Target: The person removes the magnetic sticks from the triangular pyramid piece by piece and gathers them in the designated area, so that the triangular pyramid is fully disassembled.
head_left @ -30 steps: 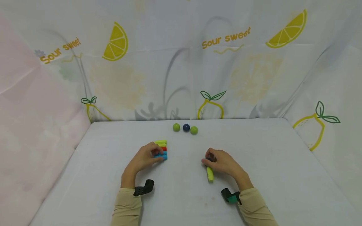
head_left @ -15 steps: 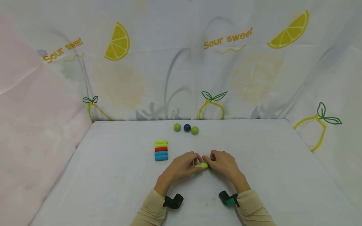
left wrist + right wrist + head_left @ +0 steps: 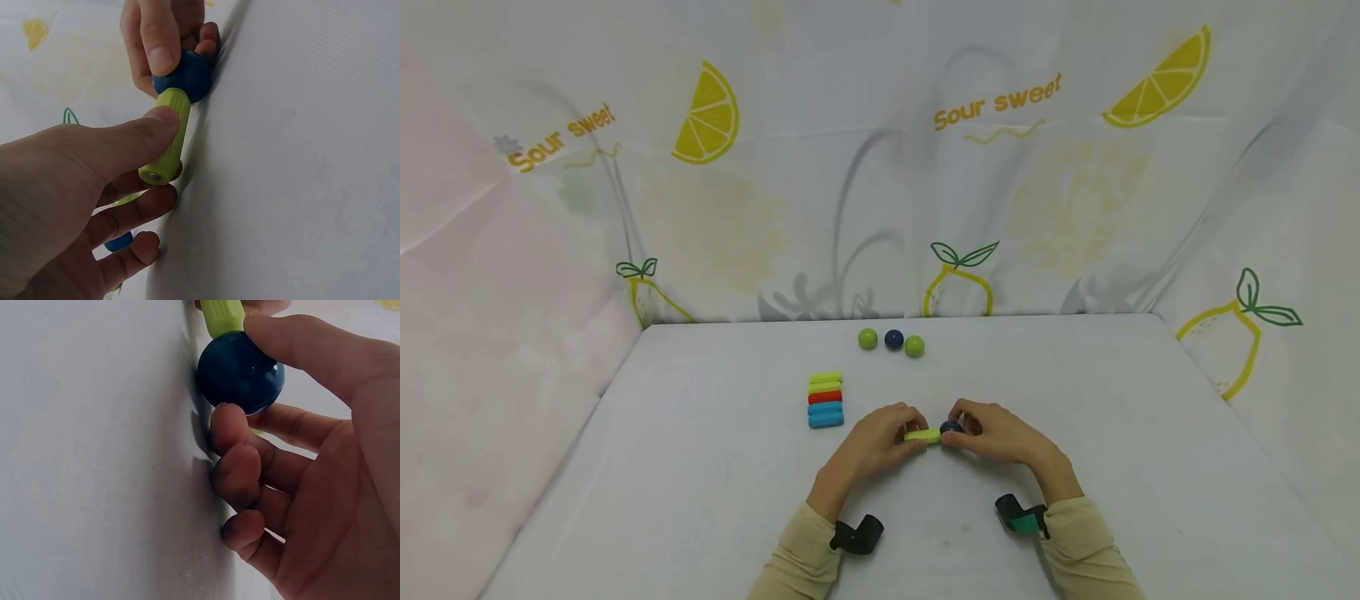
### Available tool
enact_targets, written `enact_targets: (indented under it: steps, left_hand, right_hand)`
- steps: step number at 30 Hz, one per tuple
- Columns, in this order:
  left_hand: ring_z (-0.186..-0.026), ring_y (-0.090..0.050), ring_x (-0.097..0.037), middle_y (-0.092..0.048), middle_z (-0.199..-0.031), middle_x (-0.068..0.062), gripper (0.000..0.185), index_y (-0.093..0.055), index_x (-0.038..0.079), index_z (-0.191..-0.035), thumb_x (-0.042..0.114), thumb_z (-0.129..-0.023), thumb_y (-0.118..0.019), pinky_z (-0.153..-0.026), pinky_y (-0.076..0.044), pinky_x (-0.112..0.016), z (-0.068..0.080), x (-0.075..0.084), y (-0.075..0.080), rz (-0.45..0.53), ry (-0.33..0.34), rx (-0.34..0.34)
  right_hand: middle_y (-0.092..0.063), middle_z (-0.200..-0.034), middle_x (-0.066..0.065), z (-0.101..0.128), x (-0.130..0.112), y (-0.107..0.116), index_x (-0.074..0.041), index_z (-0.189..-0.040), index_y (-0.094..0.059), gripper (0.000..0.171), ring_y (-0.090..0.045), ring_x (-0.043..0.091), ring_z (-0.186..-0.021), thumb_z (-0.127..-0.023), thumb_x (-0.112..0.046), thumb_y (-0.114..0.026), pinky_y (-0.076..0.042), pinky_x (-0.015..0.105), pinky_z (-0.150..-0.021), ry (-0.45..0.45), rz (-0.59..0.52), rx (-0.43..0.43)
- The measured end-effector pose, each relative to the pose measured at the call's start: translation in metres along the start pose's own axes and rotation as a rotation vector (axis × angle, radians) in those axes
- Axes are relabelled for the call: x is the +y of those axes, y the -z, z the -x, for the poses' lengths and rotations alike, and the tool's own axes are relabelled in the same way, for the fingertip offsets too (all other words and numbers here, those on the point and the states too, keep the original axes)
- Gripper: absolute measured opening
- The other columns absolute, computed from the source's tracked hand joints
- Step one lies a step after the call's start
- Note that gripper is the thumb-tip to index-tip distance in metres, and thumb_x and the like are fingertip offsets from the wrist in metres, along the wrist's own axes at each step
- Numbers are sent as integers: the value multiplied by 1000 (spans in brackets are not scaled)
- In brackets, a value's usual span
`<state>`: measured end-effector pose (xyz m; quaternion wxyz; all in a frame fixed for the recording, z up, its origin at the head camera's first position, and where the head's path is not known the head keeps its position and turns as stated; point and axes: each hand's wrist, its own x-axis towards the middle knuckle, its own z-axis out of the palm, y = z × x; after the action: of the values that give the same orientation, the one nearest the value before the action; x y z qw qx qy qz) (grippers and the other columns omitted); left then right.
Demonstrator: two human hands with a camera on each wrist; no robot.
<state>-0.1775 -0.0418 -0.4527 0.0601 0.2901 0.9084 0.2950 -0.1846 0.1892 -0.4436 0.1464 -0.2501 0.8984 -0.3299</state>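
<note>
My left hand (image 3: 880, 437) pinches a short yellow-green rod (image 3: 167, 140) between thumb and fingers, low over the white table. A small metal dot shows in the rod's near end in the left wrist view. The rod's other end meets a dark blue ball (image 3: 240, 372). My right hand (image 3: 1000, 431) grips that ball with its thumb on one side and fingers on the other. In the head view the rod lies nearly level, pointing from the left hand to the ball, and the fingers partly cover both pieces.
Left of the hands, several rods lie stacked side by side: yellow-green rods (image 3: 825, 378), a red rod (image 3: 825, 397) and blue rods (image 3: 826, 421). At the table's back sit two green balls (image 3: 868, 338) and a dark blue ball (image 3: 893, 339). A printed curtain (image 3: 820, 167) hangs behind.
My left hand has left the rod stack and come right to hold the yellow-green rod. The rod, earlier pointing toward me under the right hand, now points left from the ball.
</note>
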Motion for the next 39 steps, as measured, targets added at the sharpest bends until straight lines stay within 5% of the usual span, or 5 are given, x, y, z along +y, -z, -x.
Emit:
enact_targets:
  steps: [11,20,24,39]
  left_hand:
    - [-80,-54,-6,-62,-92,5,16,-70,14,-102,22,-87,-68,-74,-45,-19,4,-5,8,31,-65,-58]
    - [-77,-54,-9,-63,-88,6,12,-67,16,-95,19,-84,-71,-71,-47,-20,17,-25,30,130,-36,-106]
    - [-78,-54,-10,-63,-89,7,12,-66,16,-93,19,-83,-73,-71,-47,-21,26,-34,43,193,27,-131]
    - [-74,-51,-10,-56,-77,4,16,-66,16,-83,22,-76,-78,-65,-42,-22,60,-68,81,161,177,13]
  right_hand:
    - [-54,-71,-6,-1,1,0,-19,-104,-62,22,-47,6,-60,-90,-36,-61,-40,22,-57,-14,-53,-11]
    - [-56,-73,-5,-1,4,-1,-15,-105,-60,25,-48,8,-62,-92,-36,-58,-41,23,-58,-34,-89,-37]
    - [-56,-73,-6,-1,4,0,-17,-105,-60,23,-48,7,-62,-92,-36,-58,-42,23,-59,-37,-89,-44]
    - [-55,-74,-5,-1,5,-1,-14,-105,-59,26,-47,8,-62,-92,-37,-58,-41,23,-58,-15,-91,-45]
